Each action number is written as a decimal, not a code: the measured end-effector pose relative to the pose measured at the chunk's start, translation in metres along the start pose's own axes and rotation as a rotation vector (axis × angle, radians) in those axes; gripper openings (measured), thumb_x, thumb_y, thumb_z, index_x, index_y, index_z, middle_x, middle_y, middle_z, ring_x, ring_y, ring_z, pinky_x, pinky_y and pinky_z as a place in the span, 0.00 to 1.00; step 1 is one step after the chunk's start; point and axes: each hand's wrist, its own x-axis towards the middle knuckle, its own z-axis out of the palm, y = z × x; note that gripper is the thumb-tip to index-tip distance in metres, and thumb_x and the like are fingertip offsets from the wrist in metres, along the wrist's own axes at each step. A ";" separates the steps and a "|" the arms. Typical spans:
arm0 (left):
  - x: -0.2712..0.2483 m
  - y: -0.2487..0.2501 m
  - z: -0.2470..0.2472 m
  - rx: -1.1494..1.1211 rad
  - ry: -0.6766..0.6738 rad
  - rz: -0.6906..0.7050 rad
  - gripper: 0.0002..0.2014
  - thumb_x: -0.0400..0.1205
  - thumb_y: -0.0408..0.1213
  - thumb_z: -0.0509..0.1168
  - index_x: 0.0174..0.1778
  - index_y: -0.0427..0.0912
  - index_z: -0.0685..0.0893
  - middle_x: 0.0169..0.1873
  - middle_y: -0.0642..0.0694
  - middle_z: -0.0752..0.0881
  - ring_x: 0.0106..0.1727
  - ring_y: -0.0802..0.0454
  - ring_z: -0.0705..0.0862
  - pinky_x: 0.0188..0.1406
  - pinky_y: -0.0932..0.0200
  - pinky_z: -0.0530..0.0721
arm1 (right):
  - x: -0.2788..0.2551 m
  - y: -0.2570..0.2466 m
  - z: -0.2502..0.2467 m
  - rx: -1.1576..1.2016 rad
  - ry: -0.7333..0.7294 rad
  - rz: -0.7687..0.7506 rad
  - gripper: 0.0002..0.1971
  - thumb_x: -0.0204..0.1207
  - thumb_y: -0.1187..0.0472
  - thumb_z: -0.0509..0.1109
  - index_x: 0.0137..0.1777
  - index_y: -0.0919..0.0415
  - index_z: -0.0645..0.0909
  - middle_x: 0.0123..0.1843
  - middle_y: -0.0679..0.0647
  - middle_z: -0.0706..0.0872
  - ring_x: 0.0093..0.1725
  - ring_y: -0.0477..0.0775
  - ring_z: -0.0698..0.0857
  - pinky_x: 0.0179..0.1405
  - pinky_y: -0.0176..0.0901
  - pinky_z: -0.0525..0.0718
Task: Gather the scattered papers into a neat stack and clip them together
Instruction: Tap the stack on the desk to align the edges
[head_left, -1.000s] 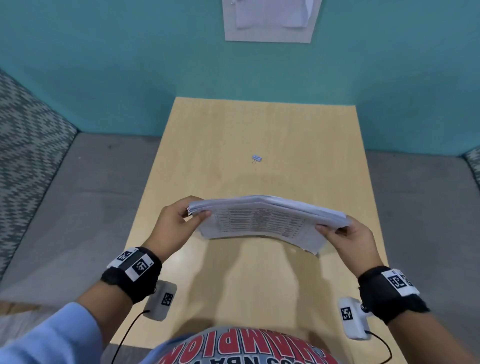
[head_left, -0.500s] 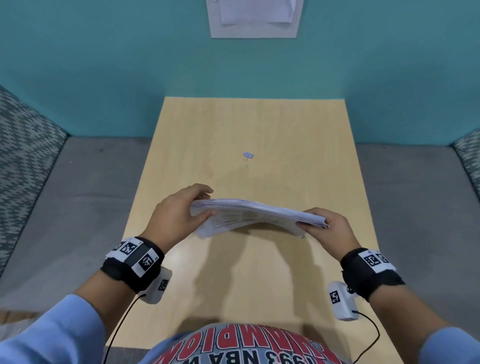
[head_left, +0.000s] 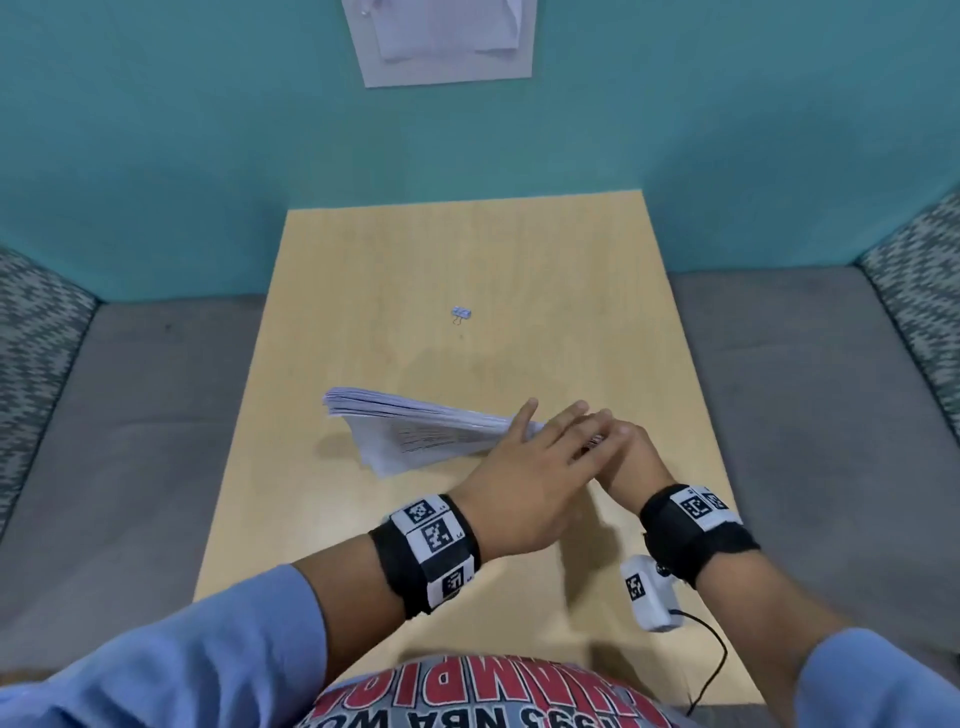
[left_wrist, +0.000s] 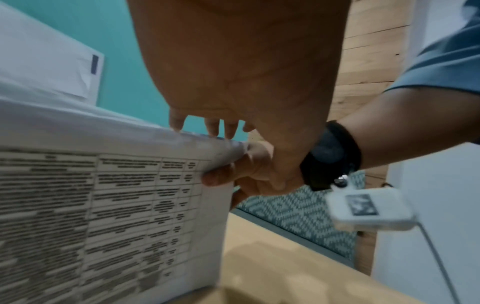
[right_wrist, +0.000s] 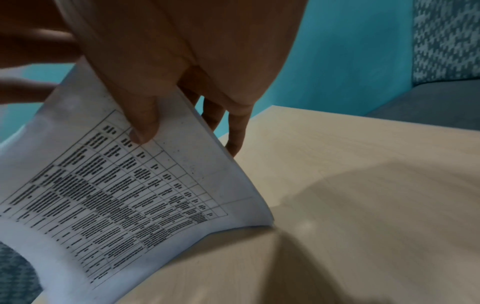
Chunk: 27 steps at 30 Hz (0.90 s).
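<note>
Table (head_left: 519, 270): paper stack (head_left: 415, 431) upright, right hand (head_left: 623, 457) pinching end.

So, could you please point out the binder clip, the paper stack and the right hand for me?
binder clip (head_left: 461, 312): head view, on its pale body.
paper stack (head_left: 415, 422): head view, on the fanned top edge.
right hand (head_left: 626, 453): head view, on the back of the hand.

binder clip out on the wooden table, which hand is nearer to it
Left, narrowly. The left hand reaches across to the paper stack's right end; the right hand grips there, further right of the small blue binder clip.
</note>
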 end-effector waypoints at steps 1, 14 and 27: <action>0.003 -0.009 -0.003 0.012 -0.025 -0.052 0.49 0.83 0.47 0.72 0.96 0.50 0.49 0.93 0.43 0.63 0.94 0.40 0.62 0.89 0.27 0.59 | 0.000 0.000 0.001 0.058 0.032 0.003 0.24 0.79 0.73 0.71 0.41 0.37 0.85 0.38 0.38 0.90 0.41 0.39 0.88 0.45 0.32 0.83; -0.074 -0.163 -0.041 0.116 -0.259 -0.513 0.10 0.88 0.50 0.65 0.46 0.51 0.87 0.43 0.50 0.90 0.47 0.42 0.89 0.37 0.54 0.79 | -0.014 -0.011 -0.017 0.202 0.135 -0.048 0.17 0.79 0.70 0.73 0.47 0.44 0.94 0.50 0.39 0.95 0.53 0.41 0.91 0.54 0.37 0.86; -0.093 -0.150 -0.008 0.059 -0.231 -0.502 0.08 0.87 0.47 0.64 0.57 0.56 0.87 0.51 0.51 0.91 0.53 0.44 0.89 0.37 0.54 0.75 | -0.009 0.001 -0.014 -0.010 0.155 0.014 0.11 0.75 0.64 0.78 0.44 0.44 0.90 0.43 0.42 0.94 0.45 0.46 0.90 0.42 0.36 0.84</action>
